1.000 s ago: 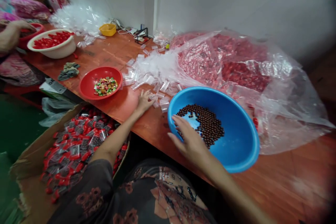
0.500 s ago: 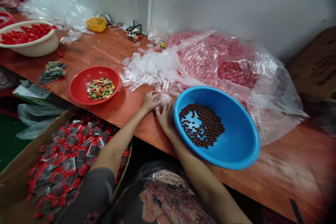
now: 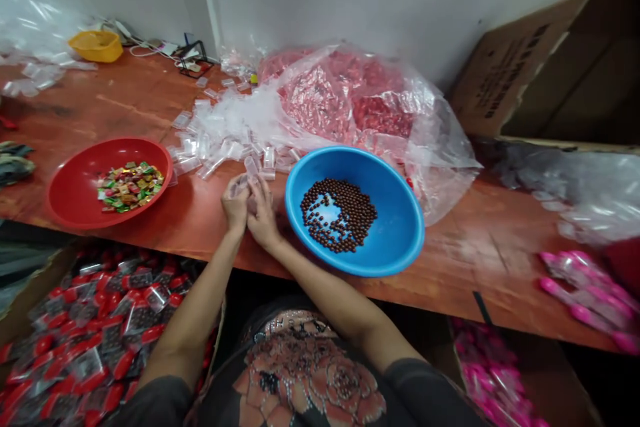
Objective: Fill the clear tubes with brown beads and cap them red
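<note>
My left hand (image 3: pixel 235 205) is curled with clear plastic in its fingers, seemingly one or more small clear plastic containers. Right beside it, my right hand (image 3: pixel 263 215) pinches a small clear plastic container (image 3: pixel 251 165) that points up and away from me. Both hands are close together over the table's front part. Just to their right stands a blue basin (image 3: pixel 395 213) with many small brown balls (image 3: pixel 353 207) inside. Behind the hands lies a loose heap of clear plastic containers (image 3: pixel 220 137). A red bowl (image 3: pixel 70 180) of wrapped sweets (image 3: pixel 131 188) sits to the left.
A large clear bag (image 3: pixel 325 93) of red items leans against the wall. Below the table's left edge, a carton holds red-capped filled containers (image 3: pixel 115 320). A yellow basket (image 3: pixel 97 47) stands at the back. Pink items (image 3: pixel 595 293) and an open carton (image 3: pixel 530 67) are at right.
My view has swung right, bringing the open carton and pink items into sight. My hands have risen from the container heap, and a clear container now shows upright at my right fingertips.
</note>
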`<state>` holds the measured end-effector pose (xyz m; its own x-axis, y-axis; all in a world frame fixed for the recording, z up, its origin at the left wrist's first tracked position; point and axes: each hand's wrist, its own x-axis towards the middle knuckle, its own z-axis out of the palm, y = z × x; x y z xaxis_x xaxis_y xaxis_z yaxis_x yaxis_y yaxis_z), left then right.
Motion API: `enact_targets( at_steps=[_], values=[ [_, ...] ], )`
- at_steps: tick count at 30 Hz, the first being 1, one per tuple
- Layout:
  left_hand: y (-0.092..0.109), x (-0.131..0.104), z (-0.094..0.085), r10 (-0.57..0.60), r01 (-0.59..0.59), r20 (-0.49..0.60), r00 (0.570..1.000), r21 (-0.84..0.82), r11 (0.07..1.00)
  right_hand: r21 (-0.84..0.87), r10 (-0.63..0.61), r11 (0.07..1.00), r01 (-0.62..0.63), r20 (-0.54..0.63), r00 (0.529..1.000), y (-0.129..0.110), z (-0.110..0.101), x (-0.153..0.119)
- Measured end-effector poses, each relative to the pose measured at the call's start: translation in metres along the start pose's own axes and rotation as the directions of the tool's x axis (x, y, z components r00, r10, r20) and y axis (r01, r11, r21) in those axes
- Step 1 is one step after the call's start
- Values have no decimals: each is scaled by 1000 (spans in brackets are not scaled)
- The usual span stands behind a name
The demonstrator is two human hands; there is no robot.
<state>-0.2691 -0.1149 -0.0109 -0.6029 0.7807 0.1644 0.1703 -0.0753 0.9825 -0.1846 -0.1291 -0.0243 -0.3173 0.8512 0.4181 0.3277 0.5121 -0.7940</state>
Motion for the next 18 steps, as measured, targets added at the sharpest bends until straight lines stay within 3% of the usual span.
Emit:
enact_targets(
  at_steps=[4,7,11,14,18],
  values=[
    [62,-21,4,36,-23,58,998,-215,976,-98,-47,994,41,-55,997,-50,-48,-4],
    [97,-37,36,53,-3,165,985,-288,958,-136,-47,990,30,-128,991,-64,-97,-10],
    [106,-50,103,40,81,369,929,-309,948,-157,21,986,-52,-190,982,-36,-161,-13],
    [99,-55,148,-35,220,532,846,-288,932,-125,139,978,-165,-192,972,2,-202,-10],
    [96,-56,185,-92,281,614,784,-219,934,-54,241,966,-252,-151,959,38,-239,-1]
  ],
)
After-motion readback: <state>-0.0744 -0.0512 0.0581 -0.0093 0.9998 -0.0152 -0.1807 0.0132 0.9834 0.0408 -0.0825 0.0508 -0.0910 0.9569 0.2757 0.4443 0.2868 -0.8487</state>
